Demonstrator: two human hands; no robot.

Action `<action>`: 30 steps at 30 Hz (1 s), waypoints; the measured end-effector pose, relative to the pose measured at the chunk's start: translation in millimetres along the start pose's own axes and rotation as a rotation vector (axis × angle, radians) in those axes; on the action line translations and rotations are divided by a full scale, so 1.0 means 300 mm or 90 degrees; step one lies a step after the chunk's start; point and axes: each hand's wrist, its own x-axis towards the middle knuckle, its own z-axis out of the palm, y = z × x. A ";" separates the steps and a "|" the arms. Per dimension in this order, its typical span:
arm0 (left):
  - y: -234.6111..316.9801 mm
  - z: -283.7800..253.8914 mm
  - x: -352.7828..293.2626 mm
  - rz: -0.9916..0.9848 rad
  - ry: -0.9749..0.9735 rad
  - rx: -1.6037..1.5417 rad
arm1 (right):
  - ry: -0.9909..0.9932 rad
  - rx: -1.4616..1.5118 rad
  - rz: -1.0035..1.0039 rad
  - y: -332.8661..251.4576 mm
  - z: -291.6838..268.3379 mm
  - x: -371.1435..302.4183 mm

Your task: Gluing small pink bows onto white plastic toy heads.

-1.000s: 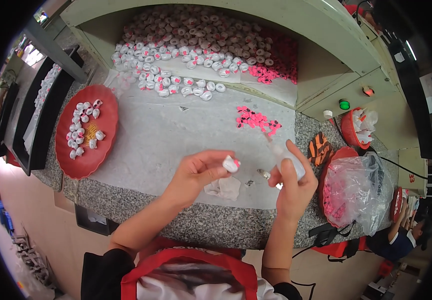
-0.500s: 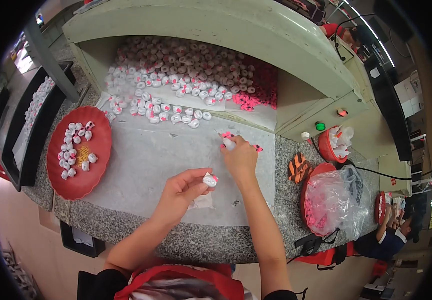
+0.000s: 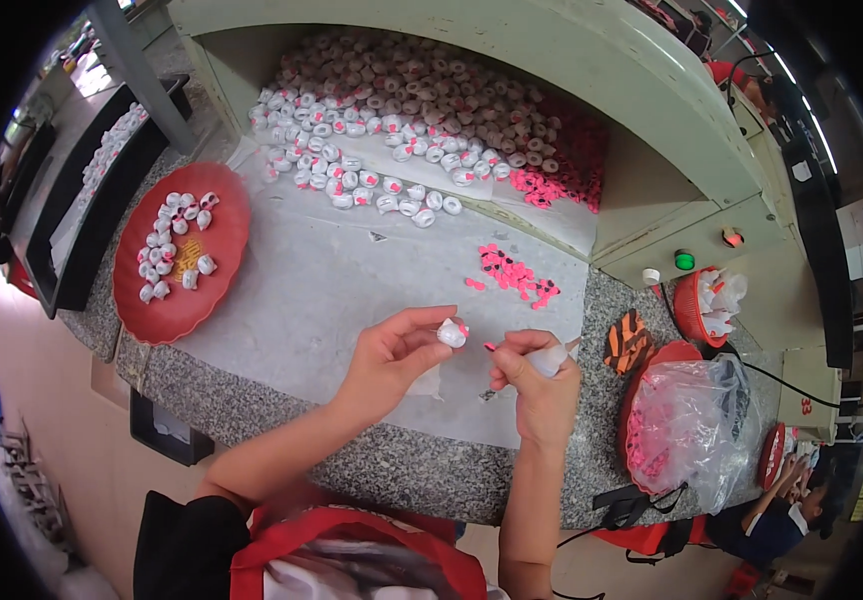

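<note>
Between the thumb and fingers of my left hand (image 3: 382, 355) is a small white rounded piece (image 3: 452, 333) with a pink patch on its side. Just to the right, my right hand (image 3: 544, 395) pinches a tiny pink piece (image 3: 492, 346) with a dark spot. A small white squeeze bottle (image 3: 550, 361) is tucked in that same hand, its thin tip pointing off to the right. Both hands are over the near part of a white paper sheet (image 3: 302, 270). Loose pink pieces (image 3: 519, 277) lie scattered on the sheet beyond my right hand.
A pale green cabinet (image 3: 642, 240) holds heaps of white ring-like pieces (image 3: 402, 95) and pink bits. At left stands a red scalloped plate (image 3: 157, 315) with white pieces. To the right are an orange-black striped cloth (image 3: 629, 341), a red basket (image 3: 690, 305) and a plastic bag (image 3: 697, 410).
My right hand has drawn back toward me from the loose pink pieces, now pinching one, and the bottle has turned in it. The left hand still holds the white piece. The view has shifted.
</note>
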 end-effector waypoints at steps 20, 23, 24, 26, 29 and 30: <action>0.024 -0.024 -0.022 -0.026 -0.061 -0.013 | -0.004 -0.052 -0.053 0.037 0.089 -0.048; 0.007 -0.019 -0.011 -0.068 -0.050 -0.209 | -0.029 -0.090 -0.045 0.036 0.079 -0.043; 0.006 -0.015 -0.013 -0.049 -0.040 -0.154 | -0.029 -0.140 -0.050 0.041 0.073 -0.043; 0.011 -0.001 -0.019 -0.031 -0.030 -0.098 | -0.033 -0.138 -0.081 0.049 0.068 -0.043; 0.020 0.011 -0.022 0.032 -0.027 -0.031 | -0.042 -0.143 -0.120 0.051 0.065 -0.040; 0.016 0.003 -0.019 0.036 -0.024 -0.012 | -0.055 -0.150 -0.125 0.050 0.066 -0.040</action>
